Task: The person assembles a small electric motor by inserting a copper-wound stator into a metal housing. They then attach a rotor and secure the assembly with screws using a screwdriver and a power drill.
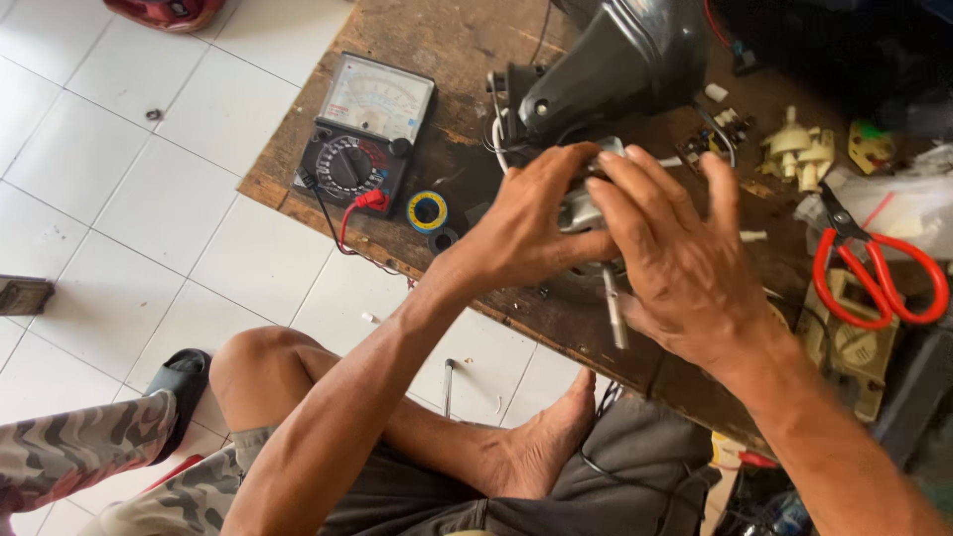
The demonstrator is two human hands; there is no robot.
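1. A small grey metal part is gripped by the curled fingers of the left hand, just above the wooden surface.
2. The right hand is held over the same part, fingers spread and only loosely bent; a thin metal shaft is seen beneath it.
3. A black housing lies just behind the hands.
4. An analogue multimeter and a tape roll lie to the left, red-handled scissors to the right.
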